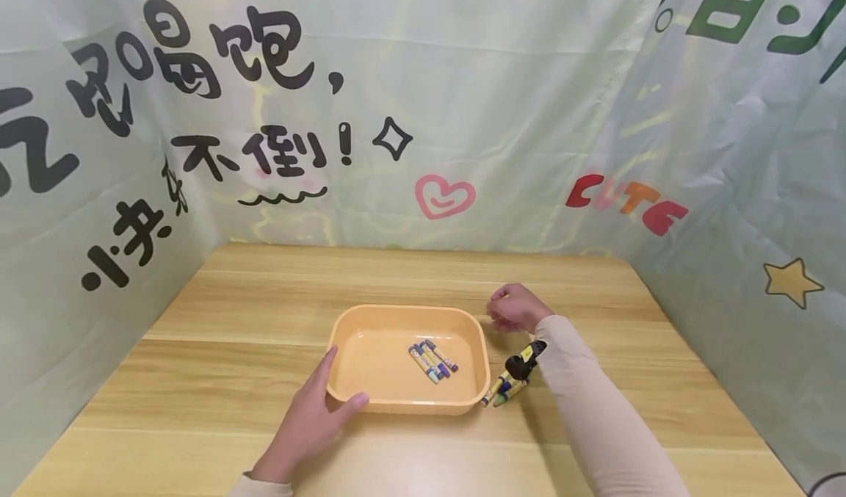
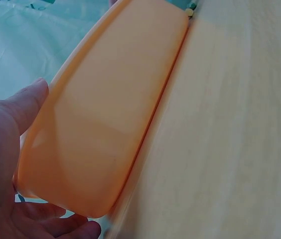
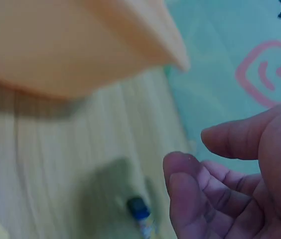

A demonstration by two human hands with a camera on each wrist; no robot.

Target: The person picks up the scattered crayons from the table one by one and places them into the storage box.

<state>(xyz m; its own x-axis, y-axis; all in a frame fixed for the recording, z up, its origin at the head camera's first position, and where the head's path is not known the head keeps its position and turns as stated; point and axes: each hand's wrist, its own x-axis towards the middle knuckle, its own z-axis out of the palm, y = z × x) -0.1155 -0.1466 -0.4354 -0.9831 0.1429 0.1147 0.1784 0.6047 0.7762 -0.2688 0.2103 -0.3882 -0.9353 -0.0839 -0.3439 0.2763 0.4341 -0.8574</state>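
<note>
An orange plastic tray sits on the wooden table. My left hand grips its near left corner, thumb over the front rim and fingers along the side; the left wrist view shows the tray's outer wall close up. Several wax crayons lie side by side on the tray floor, right of centre. My right hand hovers past the tray's far right corner, fingers loosely bent and nothing between them. Below it in the right wrist view is a dark blue crayon, partly cut off by the frame.
More crayons lie on the table against the tray's right side, partly hidden by the black wrist camera. Printed fabric curtains enclose the table at the back and both sides.
</note>
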